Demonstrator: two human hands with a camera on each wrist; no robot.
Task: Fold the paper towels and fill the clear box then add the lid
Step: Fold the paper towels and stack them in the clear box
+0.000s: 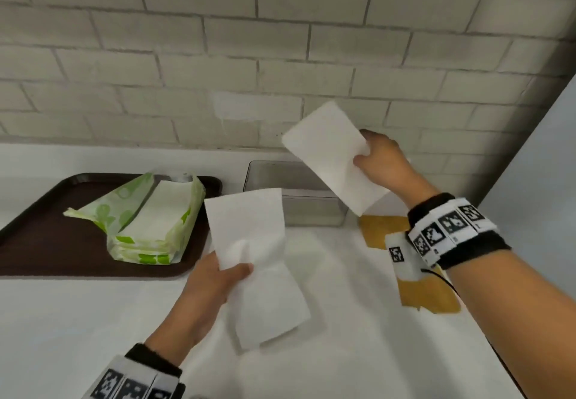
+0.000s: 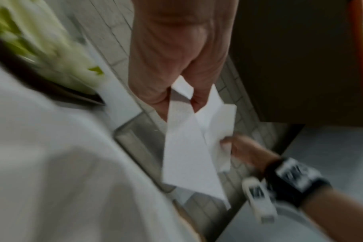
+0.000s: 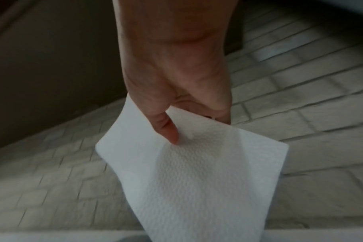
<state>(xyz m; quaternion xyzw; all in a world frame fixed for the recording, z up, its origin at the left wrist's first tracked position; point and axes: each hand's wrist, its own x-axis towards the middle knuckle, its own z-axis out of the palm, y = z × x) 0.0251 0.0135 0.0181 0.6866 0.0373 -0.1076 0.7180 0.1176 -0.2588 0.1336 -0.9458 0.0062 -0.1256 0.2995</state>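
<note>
White paper everywhere from the head view: left hand [image 1: 215, 277] pinching a limp paper towel [image 1: 252, 242] at its middle above the white counter [image 1: 78, 320]; right hand [image 1: 381, 161] gripping a second, folded towel [image 1: 333, 161] by one edge, raised over the clear box [image 1: 311, 208] and hiding part of its rim. Box standing at the wall's foot, just beside a brown tray [image 1: 46, 242] bearing an opened green-printed towel pack [image 1: 149, 217]. Tan lid [image 1: 427, 295] flat on the counter, partly covered by the right wrist band [image 1: 452, 227]. From the left wrist, blurred: thumb and fingers [image 2: 155, 91] closed on the towel's top, sheet [image 2: 189, 155] hanging in front of the box [image 2: 139, 139], right hand [image 2: 244, 149] beyond. From the right wrist: thumb [image 3: 168, 129] pressing the embossed towel [image 3: 197, 180] against curled fingers, tiled wall [image 3: 300, 98] behind.
</note>
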